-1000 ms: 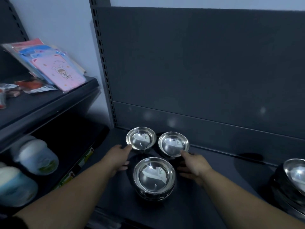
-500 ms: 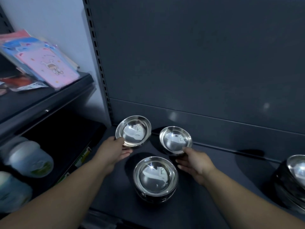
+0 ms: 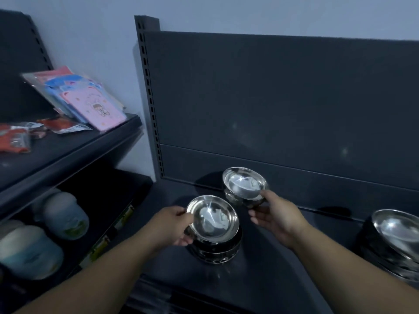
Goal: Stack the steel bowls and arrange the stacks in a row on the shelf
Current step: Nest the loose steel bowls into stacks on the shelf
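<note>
Left hand pinches the tilted near bowl by its left rim, directly over the near stack on the shelf; right hand pinches the far bowl by its near rim, apparently above another bowl; the left hand's bowl looks closer to seating.

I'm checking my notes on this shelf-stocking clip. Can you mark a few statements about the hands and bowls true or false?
1. The left hand grips a tilted bowl by its rim over the front stack. True.
2. The right hand holds nothing. False: it grips the rear bowl at its rim.
3. Both held bowls face mouth down. False: both open upward.
4. A further stack stands at the picture's right edge. True.
</note>
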Action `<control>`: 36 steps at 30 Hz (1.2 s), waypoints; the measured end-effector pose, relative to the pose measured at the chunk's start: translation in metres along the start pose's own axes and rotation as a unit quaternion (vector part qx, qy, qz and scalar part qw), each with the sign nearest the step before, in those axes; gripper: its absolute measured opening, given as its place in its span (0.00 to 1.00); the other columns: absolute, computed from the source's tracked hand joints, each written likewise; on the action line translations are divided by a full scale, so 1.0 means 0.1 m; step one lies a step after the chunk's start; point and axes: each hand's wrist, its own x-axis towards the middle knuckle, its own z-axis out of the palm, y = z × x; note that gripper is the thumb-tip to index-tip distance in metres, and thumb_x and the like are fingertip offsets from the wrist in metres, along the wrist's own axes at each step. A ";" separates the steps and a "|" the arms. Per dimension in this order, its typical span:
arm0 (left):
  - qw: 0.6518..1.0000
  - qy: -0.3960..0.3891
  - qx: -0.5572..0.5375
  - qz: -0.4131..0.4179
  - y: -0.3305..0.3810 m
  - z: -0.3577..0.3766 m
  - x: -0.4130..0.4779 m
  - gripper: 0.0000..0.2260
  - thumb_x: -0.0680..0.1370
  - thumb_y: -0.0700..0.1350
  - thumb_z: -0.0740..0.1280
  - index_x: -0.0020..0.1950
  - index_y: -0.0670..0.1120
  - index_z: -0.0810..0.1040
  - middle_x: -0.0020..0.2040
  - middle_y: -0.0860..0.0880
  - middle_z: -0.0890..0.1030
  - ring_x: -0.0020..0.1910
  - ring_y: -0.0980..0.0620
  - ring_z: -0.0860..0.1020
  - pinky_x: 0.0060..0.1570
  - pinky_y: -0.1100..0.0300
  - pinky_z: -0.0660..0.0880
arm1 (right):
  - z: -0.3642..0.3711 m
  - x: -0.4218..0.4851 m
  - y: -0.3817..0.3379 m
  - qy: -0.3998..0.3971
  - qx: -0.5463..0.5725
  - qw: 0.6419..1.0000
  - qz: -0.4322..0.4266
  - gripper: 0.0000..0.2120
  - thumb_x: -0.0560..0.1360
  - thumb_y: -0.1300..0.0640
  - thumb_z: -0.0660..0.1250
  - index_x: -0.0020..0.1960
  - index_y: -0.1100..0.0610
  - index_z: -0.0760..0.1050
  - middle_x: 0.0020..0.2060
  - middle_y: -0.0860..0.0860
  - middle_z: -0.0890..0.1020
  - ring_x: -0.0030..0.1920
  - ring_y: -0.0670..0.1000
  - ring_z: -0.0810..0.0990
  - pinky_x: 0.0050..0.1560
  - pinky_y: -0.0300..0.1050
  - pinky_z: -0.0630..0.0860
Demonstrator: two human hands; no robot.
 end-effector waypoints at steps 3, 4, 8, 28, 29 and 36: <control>1.000 0.018 0.011 0.005 -0.08 0.08 -0.04 0.08 0.78 0.41 0.61 0.48 0.40 0.79 0.34 0.43 0.81 0.29 0.51 0.80 0.30 0.61 0.76 | 0.05 -0.12 -0.05 -0.015 -0.025 1.000 -0.005 0.14 0.79 0.51 0.62 0.48 0.62 0.77 0.36 0.57 0.80 0.34 0.52 0.79 0.40 0.46 0.78; 1.000 0.023 0.016 0.006 -0.09 0.09 -0.05 0.08 0.78 0.41 0.62 0.48 0.39 0.79 0.34 0.43 0.82 0.29 0.51 0.79 0.30 0.61 0.76 | 0.06 -0.16 -0.06 -0.020 -0.035 0.999 -0.006 0.14 0.79 0.50 0.62 0.47 0.62 0.76 0.35 0.56 0.79 0.33 0.52 0.78 0.38 0.45 0.78; 0.999 0.034 0.014 -0.003 -0.11 0.09 -0.03 0.07 0.77 0.41 0.63 0.46 0.39 0.79 0.33 0.44 0.81 0.28 0.52 0.78 0.31 0.60 0.76 | 0.09 -0.26 -0.08 -0.045 -0.095 0.994 -0.010 0.15 0.79 0.49 0.63 0.45 0.62 0.77 0.32 0.56 0.80 0.30 0.50 0.78 0.33 0.43 0.77; 0.994 0.004 -0.109 0.025 -0.39 0.16 -0.03 0.24 0.75 0.68 0.55 0.69 0.63 0.67 0.67 0.56 0.73 0.63 0.52 0.75 0.44 0.59 0.76 | 0.16 -0.30 0.22 -0.026 -0.294 0.953 -0.067 0.18 0.74 0.40 0.67 0.50 0.56 0.79 0.36 0.49 0.84 0.33 0.49 0.79 0.30 0.43 0.78; 0.994 -0.006 -0.108 0.028 -0.40 0.18 -0.03 0.25 0.74 0.70 0.55 0.69 0.67 0.65 0.69 0.58 0.71 0.64 0.52 0.74 0.46 0.59 0.76 | 0.14 -0.31 0.24 -0.022 -0.310 0.948 -0.070 0.18 0.74 0.38 0.66 0.52 0.52 0.79 0.41 0.47 0.84 0.37 0.48 0.81 0.34 0.44 0.81; 0.984 -0.047 -0.169 -0.009 -0.42 0.26 -0.04 0.31 0.70 0.72 0.55 0.72 0.66 0.60 0.72 0.54 0.69 0.68 0.46 0.71 0.61 0.46 0.74 | 0.14 -0.36 0.39 -0.112 -0.187 0.975 0.044 0.22 0.74 0.31 0.54 0.61 0.40 0.72 0.58 0.43 0.80 0.55 0.45 0.79 0.53 0.53 0.82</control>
